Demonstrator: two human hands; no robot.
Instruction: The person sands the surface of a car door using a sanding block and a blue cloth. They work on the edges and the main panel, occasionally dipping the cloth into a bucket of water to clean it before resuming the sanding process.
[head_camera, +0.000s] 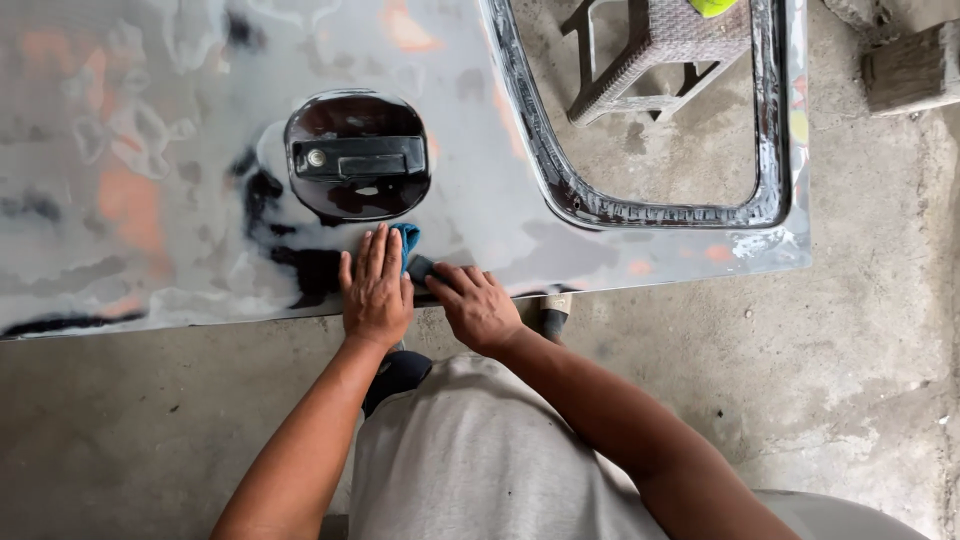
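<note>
Pressing flat left hand (375, 287), right hand (478, 305) grip closed on sanding block (420, 268).

Auto body workshop. A sanded grey car door panel (150, 150), patched with primer and bare spots, fills the upper left of the frame, its black handle recess (357, 155) centre-top; rough stained concrete floor (860, 330) lies at right and below.
</note>
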